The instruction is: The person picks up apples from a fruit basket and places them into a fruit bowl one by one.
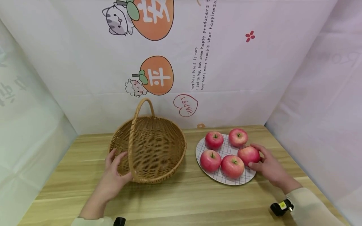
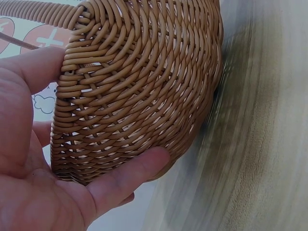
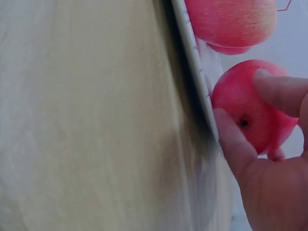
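A brown wicker basket [image 1: 158, 147] with an arched handle stands at the left of the wooden table. My left hand [image 1: 113, 177] holds its near-left rim; in the left wrist view, the thumb lies at the rim and one finger stretches along the woven outside [image 2: 144, 91]. The basket's inside shows only bare weave. To the right, a white checked plate [image 1: 217, 177] carries several red apples [image 1: 210, 160]. At the plate's right edge, my right hand [image 1: 270, 166] grips one apple [image 1: 248, 155] between thumb and fingers. That apple [image 3: 245, 103] is tipped, its blossom end facing the right wrist camera.
A white printed cloth [image 1: 232, 69] hangs behind the table, and pale cloth walls [image 1: 325, 103] close both sides. Bare wooden tabletop [image 1: 181, 201] lies in front of the basket and plate. The basket's handle [image 1: 132, 138] rises above its rim.
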Tool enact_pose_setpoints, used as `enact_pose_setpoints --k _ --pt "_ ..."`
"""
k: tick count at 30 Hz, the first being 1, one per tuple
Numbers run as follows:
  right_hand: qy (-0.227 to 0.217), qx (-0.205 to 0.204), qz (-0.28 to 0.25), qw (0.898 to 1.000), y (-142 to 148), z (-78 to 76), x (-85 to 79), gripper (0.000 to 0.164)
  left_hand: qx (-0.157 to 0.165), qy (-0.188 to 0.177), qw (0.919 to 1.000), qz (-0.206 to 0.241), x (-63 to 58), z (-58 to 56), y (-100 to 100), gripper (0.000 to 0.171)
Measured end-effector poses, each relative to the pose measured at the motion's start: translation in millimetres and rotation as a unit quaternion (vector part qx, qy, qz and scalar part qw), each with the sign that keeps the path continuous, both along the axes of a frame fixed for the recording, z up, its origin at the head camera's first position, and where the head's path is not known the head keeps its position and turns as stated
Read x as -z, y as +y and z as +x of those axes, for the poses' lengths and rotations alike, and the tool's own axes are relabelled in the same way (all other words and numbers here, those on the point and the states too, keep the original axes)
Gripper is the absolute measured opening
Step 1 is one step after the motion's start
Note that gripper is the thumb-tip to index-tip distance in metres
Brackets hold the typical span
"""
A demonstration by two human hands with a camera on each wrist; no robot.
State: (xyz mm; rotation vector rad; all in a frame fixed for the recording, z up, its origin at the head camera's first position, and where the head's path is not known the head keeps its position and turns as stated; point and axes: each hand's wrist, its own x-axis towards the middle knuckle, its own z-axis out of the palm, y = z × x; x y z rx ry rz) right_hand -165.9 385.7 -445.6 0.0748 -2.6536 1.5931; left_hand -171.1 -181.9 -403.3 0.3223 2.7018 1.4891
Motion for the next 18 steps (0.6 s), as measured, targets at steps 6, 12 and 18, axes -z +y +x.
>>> enact_pose_setpoints --k 6,12,18 --pt "-0.008 0.024 0.011 1.0 -1.4 -1.1 -0.7 0.069 -0.001 -0.001 0.9999 -0.01 -0.3 0.8 -1.1 0.082" --pt "-0.015 0.043 -0.024 0.999 -2.7 -1.3 2.9 0.058 -0.002 -0.001 0.9999 -0.014 1.1 1.1 -1.4 0.082" --pt "-0.028 0.038 -0.082 0.996 -1.7 -1.1 -0.5 0.06 0.0 -0.002 0.9999 -0.011 0.7 0.8 -1.1 0.081"
